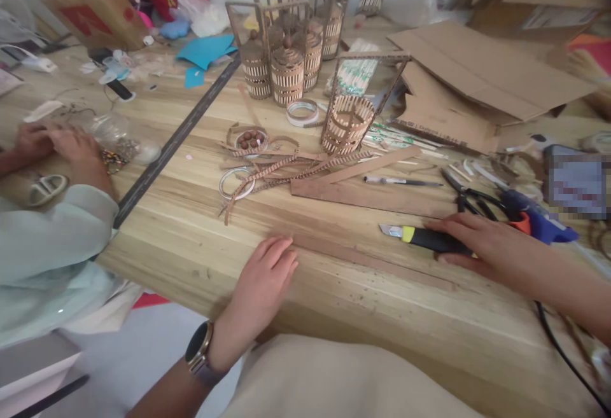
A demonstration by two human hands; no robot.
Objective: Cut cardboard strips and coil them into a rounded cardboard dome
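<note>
wooden table (377, 313); left grip (261, 281) unclenched on brown strip (365, 257), right grip (482, 243) wrapped round cutter (422, 238).

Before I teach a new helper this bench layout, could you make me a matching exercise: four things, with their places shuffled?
Things
1. Yellow-and-black utility knife
2. Long flat brown strip nearest the person
3. Round dark-faced wristwatch
4. Round reddish-brown beads

Places
A. Around the left wrist
B. Clustered inside a small round rim
C. Handle between the fingers and thumb of the right hand
D. One end at the fingertips of the left hand

Pairs: 1-C, 2-D, 3-A, 4-B
</note>
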